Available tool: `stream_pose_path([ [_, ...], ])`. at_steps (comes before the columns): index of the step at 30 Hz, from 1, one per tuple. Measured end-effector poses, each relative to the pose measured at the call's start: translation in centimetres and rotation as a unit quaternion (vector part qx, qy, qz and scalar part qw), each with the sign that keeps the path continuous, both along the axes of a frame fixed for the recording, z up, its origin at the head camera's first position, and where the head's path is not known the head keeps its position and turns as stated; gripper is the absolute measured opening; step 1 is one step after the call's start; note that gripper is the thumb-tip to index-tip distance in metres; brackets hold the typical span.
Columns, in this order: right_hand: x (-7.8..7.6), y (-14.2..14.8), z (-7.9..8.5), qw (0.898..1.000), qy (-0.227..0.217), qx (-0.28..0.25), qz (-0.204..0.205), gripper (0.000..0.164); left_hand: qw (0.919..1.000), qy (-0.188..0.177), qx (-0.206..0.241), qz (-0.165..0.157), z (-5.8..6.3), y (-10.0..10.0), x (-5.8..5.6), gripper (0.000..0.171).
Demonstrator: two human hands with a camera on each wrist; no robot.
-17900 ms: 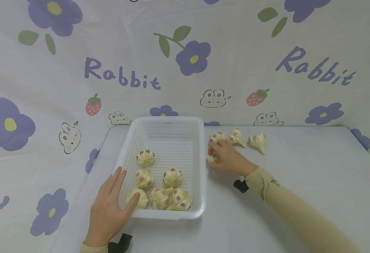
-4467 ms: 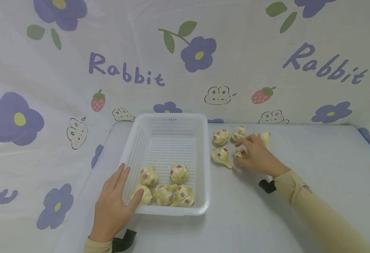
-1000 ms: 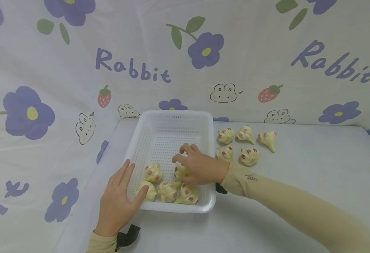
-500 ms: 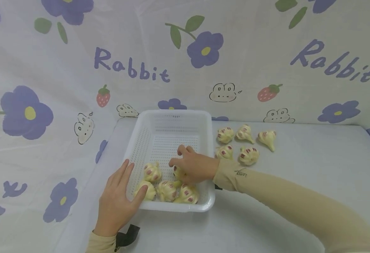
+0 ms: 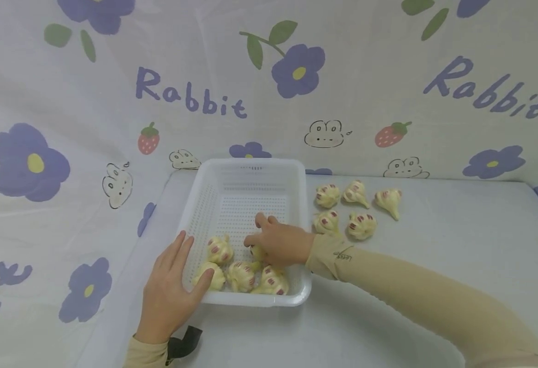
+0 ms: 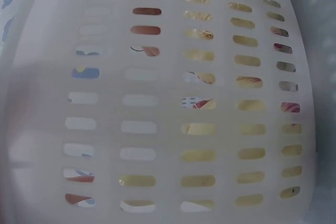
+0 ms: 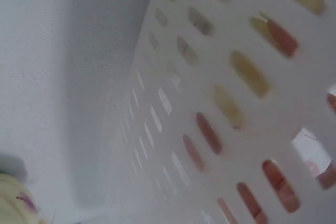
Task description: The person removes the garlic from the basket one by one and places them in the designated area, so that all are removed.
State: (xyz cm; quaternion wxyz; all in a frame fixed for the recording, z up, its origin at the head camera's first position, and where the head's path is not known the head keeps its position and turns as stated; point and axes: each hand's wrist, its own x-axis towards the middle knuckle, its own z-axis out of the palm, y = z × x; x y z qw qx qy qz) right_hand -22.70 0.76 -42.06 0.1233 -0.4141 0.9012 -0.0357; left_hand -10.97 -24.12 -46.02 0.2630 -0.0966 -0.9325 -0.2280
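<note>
A garlic bulb [image 5: 256, 253] sits in the basket [image 5: 255, 300], mostly hidden under the right hand [image 5: 284, 244], whose curled fingers seem to grip it. Perforated floor [image 5: 243, 207] stretches beyond to the far rim [image 5: 252, 162]. The left hand [image 5: 169, 291] rests straight fingers along the left rim [image 5: 192, 194]. Both wrist views meet slotted wall [image 6: 167, 114], showing only fragments behind.

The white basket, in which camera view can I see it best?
The head view: it shows most of the white basket, from above. Each wrist view shows only part of its slotted wall, close up.
</note>
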Motion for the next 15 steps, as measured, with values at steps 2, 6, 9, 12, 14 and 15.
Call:
stream_pose_path([
  [2, 0.04, -0.12, -0.08, 1.000, 0.005, 0.008, 0.000, 0.042, 1.0000, -0.001, -0.001, 0.001, 0.05, 0.00, 0.01, 0.075],
  [6, 0.04, -0.16, -0.23, 1.000, 0.010, 0.006, 0.003, 0.039, 1.0000, 0.000, -0.001, 0.002, 0.11, 0.00, 0.03, 0.074],
  [9, 0.05, -0.08, -0.30, 1.000, 0.007, -0.005, 0.003, 0.036, 1.0000, -0.002, -0.001, 0.002, 0.02, -0.01, 0.02, 0.074],
  [12, 0.03, -0.02, -0.42, 1.000, 0.002, -0.013, -0.001, 0.035, 1.0000, -0.003, -0.002, 0.002, -0.11, -0.06, -0.01, 0.075],
  [14, -0.03, -0.01, -0.50, 1.000, -0.002, -0.019, -0.007, 0.036, 1.0000, -0.003, -0.001, 0.001, -0.22, -0.09, -0.02, 0.076],
  [15, -0.07, -0.02, -0.56, 1.000, -0.005, -0.022, -0.011, 0.036, 1.0000, -0.003, -0.001, 0.000, -0.28, -0.11, -0.03, 0.076],
])
